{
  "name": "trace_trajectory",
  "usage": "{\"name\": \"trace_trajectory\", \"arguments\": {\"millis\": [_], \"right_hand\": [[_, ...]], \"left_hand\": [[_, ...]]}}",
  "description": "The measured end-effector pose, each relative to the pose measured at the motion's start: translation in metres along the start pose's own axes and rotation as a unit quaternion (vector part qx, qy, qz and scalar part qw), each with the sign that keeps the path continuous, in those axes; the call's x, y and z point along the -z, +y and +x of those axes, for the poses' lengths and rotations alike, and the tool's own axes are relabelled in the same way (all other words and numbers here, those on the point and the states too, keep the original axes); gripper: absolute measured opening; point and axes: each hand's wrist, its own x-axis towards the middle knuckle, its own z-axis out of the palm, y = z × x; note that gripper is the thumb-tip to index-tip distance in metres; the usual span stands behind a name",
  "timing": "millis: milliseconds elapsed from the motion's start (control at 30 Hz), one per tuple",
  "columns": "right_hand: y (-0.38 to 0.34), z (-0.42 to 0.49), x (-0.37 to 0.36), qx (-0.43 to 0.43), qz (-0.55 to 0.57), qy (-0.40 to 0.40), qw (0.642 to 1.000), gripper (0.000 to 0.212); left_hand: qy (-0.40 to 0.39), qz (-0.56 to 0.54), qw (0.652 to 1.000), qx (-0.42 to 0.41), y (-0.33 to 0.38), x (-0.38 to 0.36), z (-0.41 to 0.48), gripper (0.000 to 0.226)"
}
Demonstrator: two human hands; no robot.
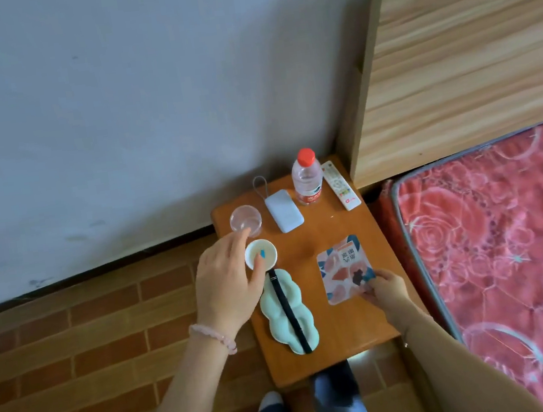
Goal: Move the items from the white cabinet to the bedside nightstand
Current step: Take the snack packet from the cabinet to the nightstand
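Observation:
An orange wooden nightstand point(344, 327) stands beside the bed. My left hand point(226, 281) hovers over its left edge, thumb and fingers around a small white round jar point(262, 252) with a blue mark. My right hand point(383, 289) pinches the near corner of a patterned pink sachet point(343, 267) lying flat on the top. A mint eye mask point(289, 314) with a black strap lies between my hands. Further back stand a clear glass point(246, 219), a white power bank point(284, 210), a red-capped water bottle point(307, 178) and a white remote point(340, 184).
The bed with a red floral mattress point(507, 226) and a wooden headboard point(467, 52) is on the right. A grey wall point(112, 105) runs behind the nightstand. Brick-pattern floor point(75, 352) lies to the left. My legs and a shoe point(271, 401) show below.

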Motion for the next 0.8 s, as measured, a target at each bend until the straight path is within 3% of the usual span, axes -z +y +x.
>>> {"name": "trace_trajectory", "arguments": {"millis": [233, 400, 667, 800], "right_hand": [[0.001, 0.048, -0.031, -0.006, -0.059, -0.024, 0.998, 0.042], [0.004, 0.062, -0.050, 0.002, -0.104, -0.074, 0.992, 0.028], [0.012, 0.077, -0.055, 0.027, -0.158, -0.142, 0.977, 0.026], [0.007, 0.060, -0.046, 0.043, -0.215, -0.125, 0.968, 0.024]], "left_hand": [[-0.027, 0.093, 0.995, -0.030, -0.002, -0.015, -0.006, 0.050], [-0.052, 0.091, 0.995, 0.005, -0.004, -0.021, -0.021, 0.050], [-0.052, 0.071, 0.995, 0.038, -0.007, -0.016, -0.038, 0.049], [-0.045, 0.063, 0.996, 0.041, -0.007, -0.010, -0.045, 0.049]]}}
